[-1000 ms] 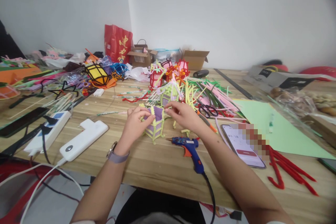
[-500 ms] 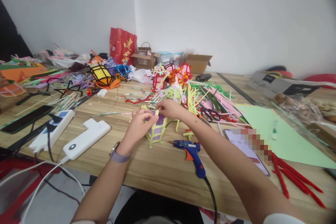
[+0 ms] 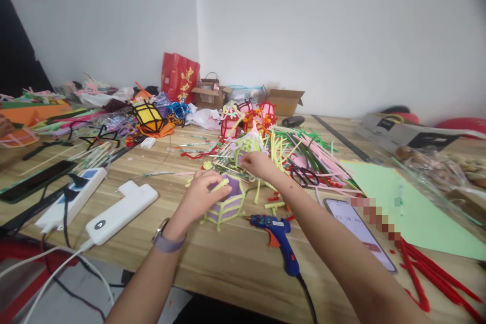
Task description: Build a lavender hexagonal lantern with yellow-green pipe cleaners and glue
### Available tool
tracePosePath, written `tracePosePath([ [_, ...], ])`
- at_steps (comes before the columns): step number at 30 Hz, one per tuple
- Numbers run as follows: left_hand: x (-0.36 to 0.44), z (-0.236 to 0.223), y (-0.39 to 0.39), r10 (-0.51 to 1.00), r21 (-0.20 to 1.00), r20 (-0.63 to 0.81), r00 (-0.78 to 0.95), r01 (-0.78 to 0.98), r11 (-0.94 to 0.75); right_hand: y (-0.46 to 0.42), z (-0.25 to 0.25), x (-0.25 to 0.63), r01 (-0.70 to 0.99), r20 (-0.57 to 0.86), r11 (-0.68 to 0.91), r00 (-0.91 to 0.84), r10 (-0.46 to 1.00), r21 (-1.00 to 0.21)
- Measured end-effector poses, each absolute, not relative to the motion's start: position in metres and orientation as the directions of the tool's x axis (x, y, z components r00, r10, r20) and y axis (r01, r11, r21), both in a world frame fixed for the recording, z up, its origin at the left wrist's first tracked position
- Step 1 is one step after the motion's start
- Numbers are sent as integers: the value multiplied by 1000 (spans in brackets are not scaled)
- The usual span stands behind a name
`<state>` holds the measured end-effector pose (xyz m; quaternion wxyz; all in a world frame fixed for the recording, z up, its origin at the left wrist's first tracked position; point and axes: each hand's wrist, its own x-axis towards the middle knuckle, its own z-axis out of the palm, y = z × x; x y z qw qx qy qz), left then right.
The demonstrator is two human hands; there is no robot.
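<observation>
A person's left hand (image 3: 202, 196) grips the rim of a purple-paneled pipe-cleaner lantern (image 3: 230, 207) standing just left of a blue hot glue gun (image 3: 280, 238). Beyond the gun, the right hand (image 3: 258, 166) is curled, though whether it holds anything cannot be told. A smartphone (image 3: 357, 232) lies to the gun's right, a white power strip (image 3: 56, 211) well to its left.

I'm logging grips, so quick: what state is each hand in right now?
Left hand: closed, holding the purple lantern.
Right hand: fingers curled at the rear lantern; whether they hold anything cannot be told.
</observation>
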<state>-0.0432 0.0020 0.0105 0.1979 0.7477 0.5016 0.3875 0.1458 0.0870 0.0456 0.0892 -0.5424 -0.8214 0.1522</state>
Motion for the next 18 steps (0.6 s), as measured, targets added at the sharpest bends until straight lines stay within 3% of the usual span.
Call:
tracePosePath([
  [5, -43, 13, 0, 895, 683, 397, 204, 585, -437, 106, 16, 124, 885, -124, 404, -439, 890, -231],
  [9, -43, 12, 1, 896, 697, 393, 208, 568, -438, 106, -2, 118, 901, -126, 390, -416, 900, -191],
  [12, -43, 12, 0, 895, 700, 390, 216, 563, -440, 106, -6, 122, 891, -81, 394, -420, 904, -226],
  [18, -43, 14, -2, 906, 699, 377, 193, 582, -415, 95, 19, 148, 771, 130, 475, -467, 875, -424],
])
